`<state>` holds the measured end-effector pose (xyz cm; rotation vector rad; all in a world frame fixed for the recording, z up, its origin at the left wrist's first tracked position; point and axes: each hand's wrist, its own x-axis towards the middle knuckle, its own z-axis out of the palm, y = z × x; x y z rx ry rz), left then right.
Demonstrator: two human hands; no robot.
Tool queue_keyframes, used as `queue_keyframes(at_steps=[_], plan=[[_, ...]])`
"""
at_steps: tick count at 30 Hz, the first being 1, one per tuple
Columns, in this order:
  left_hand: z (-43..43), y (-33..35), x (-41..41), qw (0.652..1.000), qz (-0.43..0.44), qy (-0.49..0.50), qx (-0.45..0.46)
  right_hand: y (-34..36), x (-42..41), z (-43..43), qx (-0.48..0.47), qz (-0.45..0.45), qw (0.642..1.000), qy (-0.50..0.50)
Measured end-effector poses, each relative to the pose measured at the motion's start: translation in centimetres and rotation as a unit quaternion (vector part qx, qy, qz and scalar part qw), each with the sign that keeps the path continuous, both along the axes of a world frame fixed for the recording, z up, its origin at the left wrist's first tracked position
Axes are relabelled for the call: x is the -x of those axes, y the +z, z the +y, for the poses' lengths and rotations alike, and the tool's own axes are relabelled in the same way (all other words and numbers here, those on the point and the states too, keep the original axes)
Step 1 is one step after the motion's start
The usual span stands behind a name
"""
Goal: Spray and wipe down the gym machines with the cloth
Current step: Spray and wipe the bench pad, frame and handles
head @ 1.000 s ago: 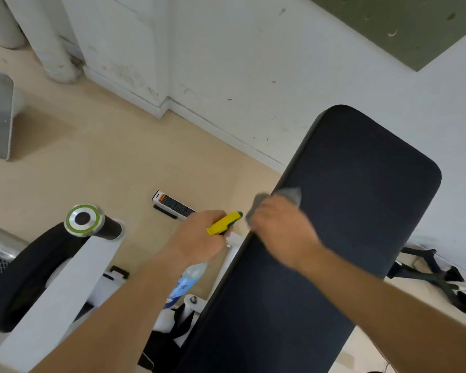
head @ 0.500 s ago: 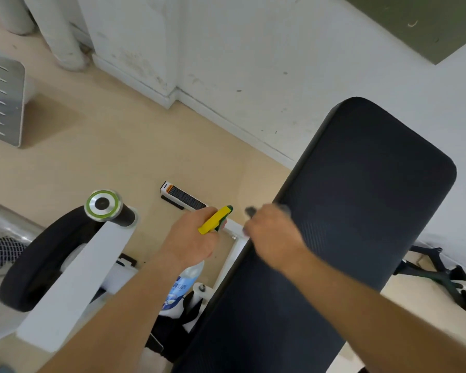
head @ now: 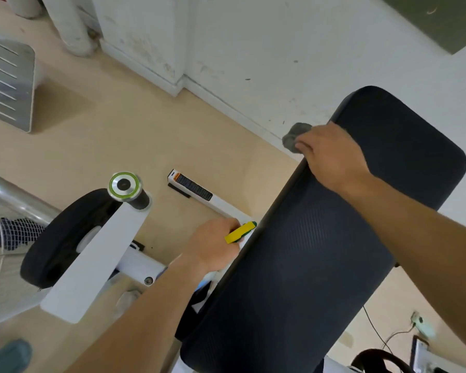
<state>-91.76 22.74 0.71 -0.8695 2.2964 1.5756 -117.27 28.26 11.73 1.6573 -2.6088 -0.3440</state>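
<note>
A long black padded bench pad (head: 320, 238) of a gym machine runs from the bottom centre up to the right. My right hand (head: 331, 154) grips a crumpled grey cloth (head: 293, 138) and presses it against the pad's left edge near its far end. My left hand (head: 213, 246) holds a spray bottle by its yellow and green trigger head (head: 240, 231), just left of the pad's edge. The bottle's body is mostly hidden under my hand and the pad.
A white machine arm (head: 92, 265) with a black roller pad (head: 57, 238) and a green-ringed end cap (head: 124, 185) stands at left. A white frame bar with a warning label (head: 194, 188) lies on the tan floor. The white wall (head: 280, 49) is close behind. A cable (head: 374, 329) trails at the bottom right.
My right hand has slid the cloth up along the pad's left edge toward its far end. My left hand with the spray bottle has stayed beside the pad.
</note>
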Motion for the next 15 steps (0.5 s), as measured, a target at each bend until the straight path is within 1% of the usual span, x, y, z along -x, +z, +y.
queue_keyframes(at_steps=[2,4,6,8,10,12,13,15], plan=[[0.5,-0.5,-0.2,1.0,-0.012,-0.002,0.007,-1.2,-0.4,-0.5,-0.061,0.014,0.998,-0.002],[0.6,-1.0,-0.9,1.0,-0.028,0.009,0.01,-3.7,-3.8,0.2,-0.147,0.031,0.988,0.034],[0.1,-1.5,-2.0,0.999,-0.041,0.027,0.015,-6.9,-9.6,2.3,-0.213,-0.024,0.974,0.068],[-0.8,-1.6,-3.1,0.998,-0.045,0.033,0.028,-9.2,-15.6,5.0,-0.233,-0.094,0.961,0.119],[-1.7,-1.5,-3.9,0.998,-0.048,0.033,0.03,-10.2,-18.4,6.8,-0.262,-0.129,0.939,0.183],[-2.3,-1.3,-4.3,0.997,-0.054,0.031,0.034,-9.8,-16.2,6.2,-0.242,-0.108,0.94,0.214],[-2.5,-1.2,-4.3,0.997,-0.058,0.032,0.035,-9.3,-14.1,5.5,-0.23,-0.085,0.948,0.206],[-2.7,-1.0,-4.3,0.997,-0.054,0.037,0.036,-8.3,-9.7,4.2,-0.209,-0.027,0.966,0.147]])
